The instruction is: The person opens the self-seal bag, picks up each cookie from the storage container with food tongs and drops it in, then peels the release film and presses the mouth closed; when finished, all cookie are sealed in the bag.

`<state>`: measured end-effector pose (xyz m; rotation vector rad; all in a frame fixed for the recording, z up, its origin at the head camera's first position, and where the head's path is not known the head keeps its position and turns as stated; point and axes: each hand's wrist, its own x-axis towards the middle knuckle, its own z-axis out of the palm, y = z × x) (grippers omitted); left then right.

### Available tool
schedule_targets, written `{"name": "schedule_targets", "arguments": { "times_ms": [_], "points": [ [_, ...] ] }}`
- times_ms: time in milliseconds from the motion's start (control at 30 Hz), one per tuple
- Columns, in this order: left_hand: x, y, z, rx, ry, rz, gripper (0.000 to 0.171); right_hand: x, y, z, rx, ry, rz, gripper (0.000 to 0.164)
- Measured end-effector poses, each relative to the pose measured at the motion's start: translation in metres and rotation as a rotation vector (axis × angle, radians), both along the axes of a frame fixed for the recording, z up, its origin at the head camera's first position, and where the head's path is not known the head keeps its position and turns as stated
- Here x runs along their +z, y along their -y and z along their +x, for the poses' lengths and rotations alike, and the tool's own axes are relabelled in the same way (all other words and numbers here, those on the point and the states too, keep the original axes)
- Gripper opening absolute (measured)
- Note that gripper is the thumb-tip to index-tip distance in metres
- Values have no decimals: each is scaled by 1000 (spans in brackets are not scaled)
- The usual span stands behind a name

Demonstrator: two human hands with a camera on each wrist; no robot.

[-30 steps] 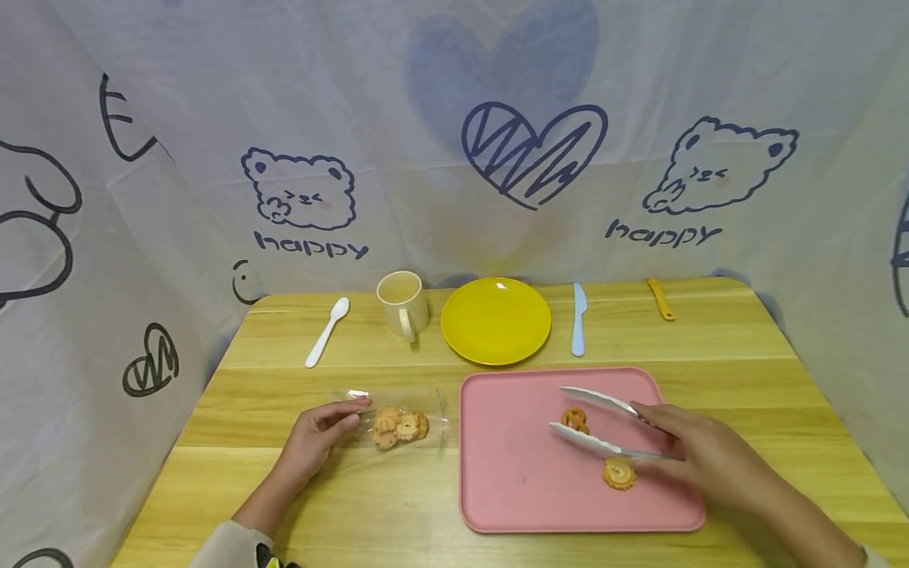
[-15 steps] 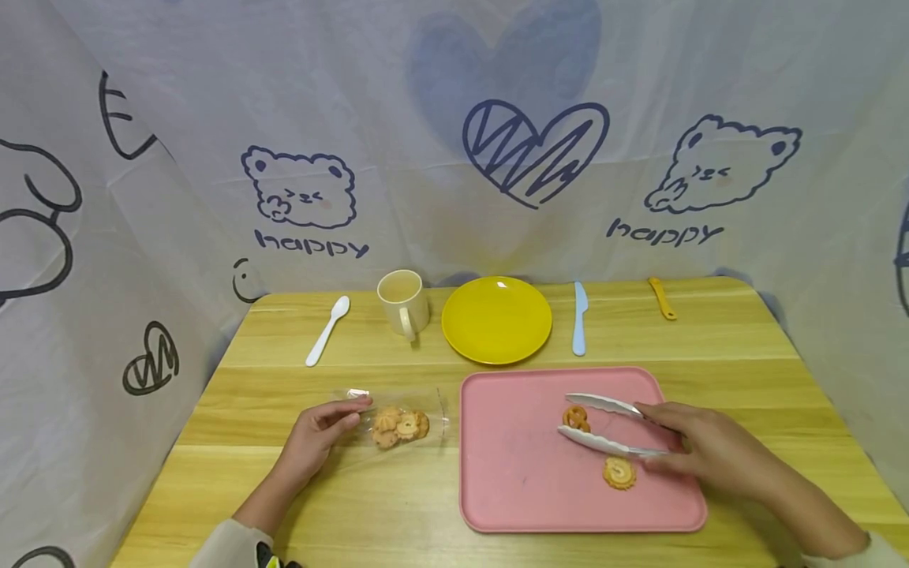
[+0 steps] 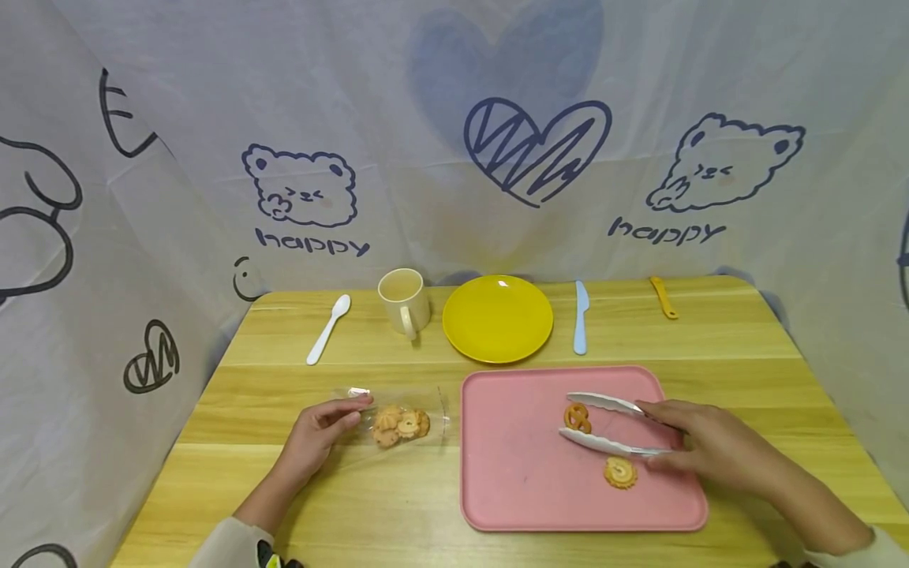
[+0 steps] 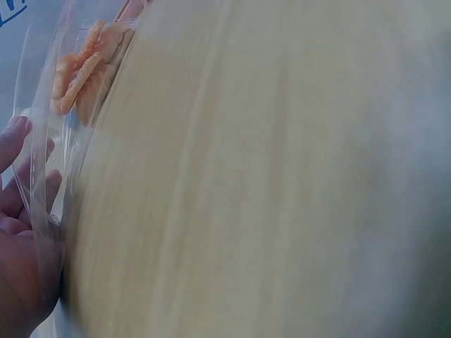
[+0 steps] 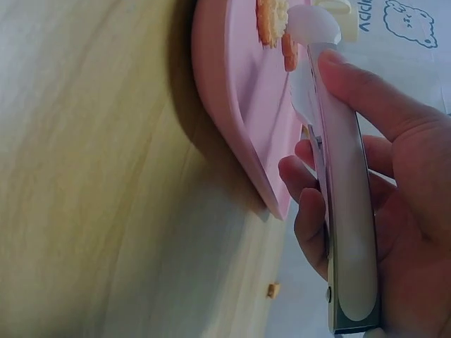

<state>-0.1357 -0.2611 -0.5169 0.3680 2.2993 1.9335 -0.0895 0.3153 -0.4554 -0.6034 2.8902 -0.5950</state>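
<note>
My left hand holds the left end of a clear plastic bag lying on the table. Several cookies show through the film; in the left wrist view the bag rises beside the thumb and fingers. My right hand grips a pair of tongs over the pink tray, their white tips spread apart. Between those tips lies a small pretzel. A round swirled cookie sits on the tray just below the tongs. From the right wrist, the tongs' handle lies along the palm.
Along the back of the wooden table stand a white spoon, a cream mug, a yellow plate, a pale blue knife and an orange-yellow handled utensil. A printed cloth hangs behind.
My right hand and the tongs have moved slightly right and nearer to me. The pretzel between the tips has turned a little. My left hand and the bag stay in place.
</note>
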Motion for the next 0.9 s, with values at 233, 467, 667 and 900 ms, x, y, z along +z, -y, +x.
{"name": "schedule_targets", "arguments": {
  "times_ms": [233, 467, 667, 900],
  "points": [
    [0, 0, 0, -3, 1, 0, 29, 0, -4, 0, 16, -11, -5, 71],
    [0, 0, 0, -10, -2, 17, 30, -1, -4, 0, 12, -30, -17, 69],
    [0, 0, 1, -18, -10, 25, 30, -1, -4, 0, 7, -28, -19, 69],
    [0, 0, 0, -15, -14, 14, 29, 0, 0, -1, 35, -83, -40, 66]
  ]
}}
